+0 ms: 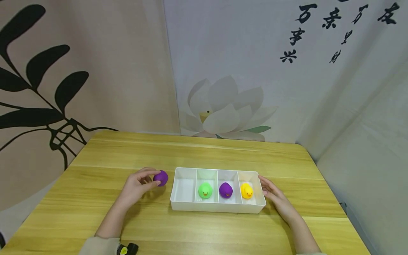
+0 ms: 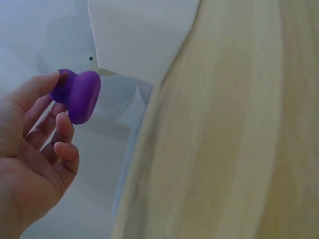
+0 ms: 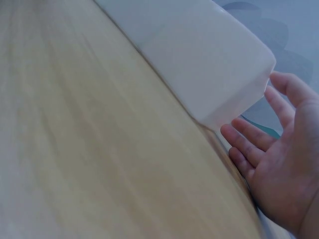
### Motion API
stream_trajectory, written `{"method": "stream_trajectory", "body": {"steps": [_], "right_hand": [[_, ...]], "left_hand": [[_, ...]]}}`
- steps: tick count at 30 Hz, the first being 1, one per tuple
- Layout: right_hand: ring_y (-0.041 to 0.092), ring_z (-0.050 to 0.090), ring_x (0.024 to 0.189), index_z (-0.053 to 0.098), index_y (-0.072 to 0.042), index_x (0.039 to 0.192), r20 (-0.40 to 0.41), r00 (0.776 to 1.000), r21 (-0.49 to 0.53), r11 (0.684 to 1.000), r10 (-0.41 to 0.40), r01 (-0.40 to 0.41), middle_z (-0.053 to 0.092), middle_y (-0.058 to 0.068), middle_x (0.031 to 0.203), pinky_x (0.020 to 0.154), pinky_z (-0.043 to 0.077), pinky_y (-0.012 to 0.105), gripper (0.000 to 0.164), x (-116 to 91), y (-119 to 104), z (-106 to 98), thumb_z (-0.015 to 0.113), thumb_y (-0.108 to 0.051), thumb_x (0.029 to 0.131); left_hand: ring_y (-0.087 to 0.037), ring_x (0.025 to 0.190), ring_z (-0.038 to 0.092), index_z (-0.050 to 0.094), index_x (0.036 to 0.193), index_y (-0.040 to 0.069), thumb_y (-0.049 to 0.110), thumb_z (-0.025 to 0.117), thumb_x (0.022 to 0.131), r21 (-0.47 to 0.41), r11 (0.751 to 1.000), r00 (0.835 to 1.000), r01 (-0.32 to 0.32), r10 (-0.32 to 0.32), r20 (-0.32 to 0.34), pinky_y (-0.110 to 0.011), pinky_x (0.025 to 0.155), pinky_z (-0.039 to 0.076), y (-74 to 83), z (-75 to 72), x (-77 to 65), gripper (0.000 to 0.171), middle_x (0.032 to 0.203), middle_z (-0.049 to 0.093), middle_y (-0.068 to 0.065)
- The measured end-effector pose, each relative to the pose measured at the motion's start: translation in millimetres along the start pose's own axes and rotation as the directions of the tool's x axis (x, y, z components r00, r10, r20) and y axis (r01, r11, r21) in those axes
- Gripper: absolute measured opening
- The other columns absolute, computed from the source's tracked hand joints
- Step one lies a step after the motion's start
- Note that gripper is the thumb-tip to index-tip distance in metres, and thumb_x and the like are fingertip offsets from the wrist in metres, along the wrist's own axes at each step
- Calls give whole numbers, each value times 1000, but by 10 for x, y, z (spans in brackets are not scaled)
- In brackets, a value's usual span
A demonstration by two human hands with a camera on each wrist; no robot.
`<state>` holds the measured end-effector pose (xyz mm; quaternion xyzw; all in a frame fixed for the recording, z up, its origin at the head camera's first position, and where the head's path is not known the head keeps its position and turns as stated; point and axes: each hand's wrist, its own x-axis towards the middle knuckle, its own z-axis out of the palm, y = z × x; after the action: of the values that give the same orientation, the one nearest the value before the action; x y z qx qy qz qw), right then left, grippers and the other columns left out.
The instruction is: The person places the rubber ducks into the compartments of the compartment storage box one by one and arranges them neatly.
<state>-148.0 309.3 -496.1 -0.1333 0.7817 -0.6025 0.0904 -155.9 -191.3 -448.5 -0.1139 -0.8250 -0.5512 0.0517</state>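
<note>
My left hand (image 1: 138,184) pinches a purple toy duck (image 1: 160,178) between thumb and fingers, just left of the tray and above the table. The left wrist view shows the same purple duck (image 2: 83,97) side-on at the fingertips. A white divided tray (image 1: 220,207) lies lengthwise before me. Side by side in its three right-hand compartments sit a green duck (image 1: 205,190), another purple duck (image 1: 226,190) and a yellow duck (image 1: 247,191). At the tray's right end, my right hand (image 1: 278,199) rests its fingers against the wall, palm facing the tray, fingers fairly straight.
The wooden table (image 1: 197,233) carries the tray near its middle. Its back edge meets a printed curtain (image 1: 134,71) with dark leaves, a lotus and writing. A black band with a small device (image 1: 127,249) is on my left sleeve.
</note>
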Motion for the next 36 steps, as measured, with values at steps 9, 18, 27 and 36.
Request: {"method": "stream_trajectory", "body": {"steps": [9, 18, 27, 36], "right_hand": [[10, 40, 127, 32, -13, 149, 0, 1000, 16, 1000, -5, 5, 35, 16, 148, 97, 33, 21, 50, -7, 12, 3, 46, -17, 101], [8, 40, 127, 32, -13, 149, -4, 1000, 19, 1000, 8, -8, 35, 16, 148, 97, 34, 21, 50, -5, 1, 4, 46, -18, 101], [31, 34, 133, 31, -11, 149, 4, 1000, 30, 1000, -2, 1, 35, 19, 148, 97, 35, 21, 51, 13, 5, 6, 46, -16, 101], [31, 33, 133, 31, -11, 149, 4, 1000, 32, 999, 3, -3, 34, 19, 148, 97, 34, 22, 51, 13, 11, 2, 46, -17, 101]], "left_hand": [[-19, 77, 56, 71, 107, 4, 12, 79, 79, -14, 1000, 1000, -20, 20, 4, -27, 63, 48, 119, 67, 18, 30, 108, 64, -8], [-19, 75, 56, 72, 105, 6, 12, 79, 79, -33, 999, 998, -32, 33, 45, -27, 61, 48, 309, 140, 48, 27, 107, 65, -6], [-22, 72, 56, 74, 100, 7, 4, 79, 76, -48, 999, 998, -14, 16, 58, -28, 59, 47, 427, 234, 120, 25, 101, 66, -4], [-21, 71, 55, 75, 99, 7, 5, 81, 74, -41, 999, 992, 0, 6, 126, -26, 58, 46, 453, 330, 220, 25, 100, 66, -6]]}}
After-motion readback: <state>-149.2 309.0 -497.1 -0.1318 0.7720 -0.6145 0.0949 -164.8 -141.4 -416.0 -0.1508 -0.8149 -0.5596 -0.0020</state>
